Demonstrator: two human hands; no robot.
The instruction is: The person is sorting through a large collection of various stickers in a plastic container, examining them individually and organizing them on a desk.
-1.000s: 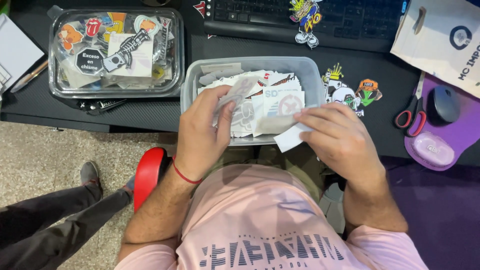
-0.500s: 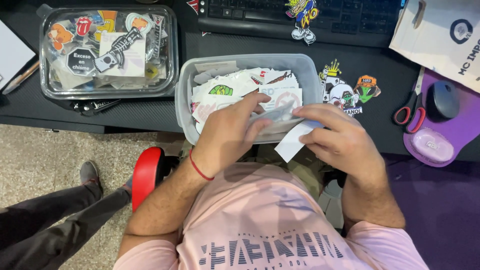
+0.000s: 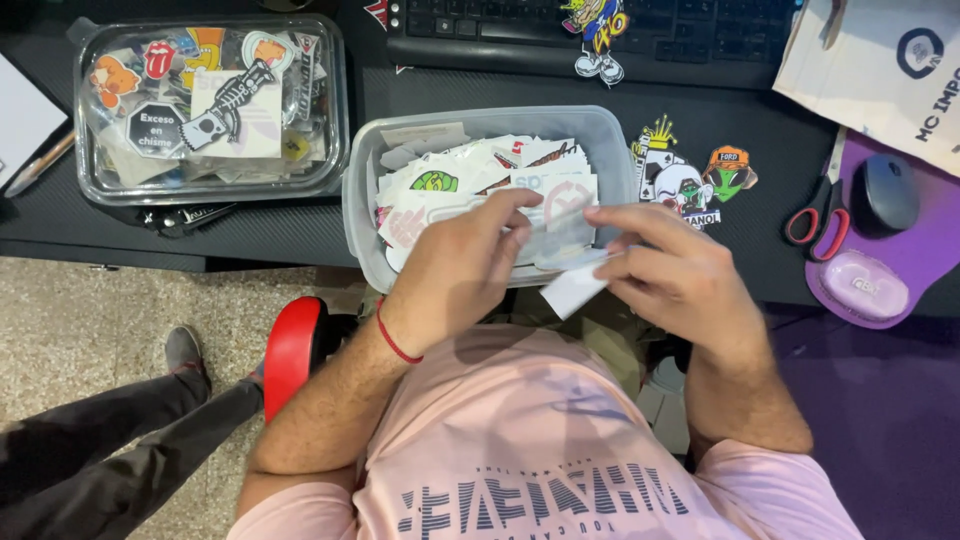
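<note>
Black desk (image 3: 300, 225) with two sticker tubs (image 3: 360, 190), keyboard (image 3: 520, 30), scissors (image 3: 815, 215), mousepad (image 3: 930, 250).

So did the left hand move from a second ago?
Yes. The left hand slid rightwards along the open grey tub towards the right hand, and now reaches the sticker sheet it holds.

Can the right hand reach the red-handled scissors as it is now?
Probably yes. The scissors lie bare on the desk, just right of the right hand, nothing between them. But that hand pinches a white paper slip, so it is not free.
</note>
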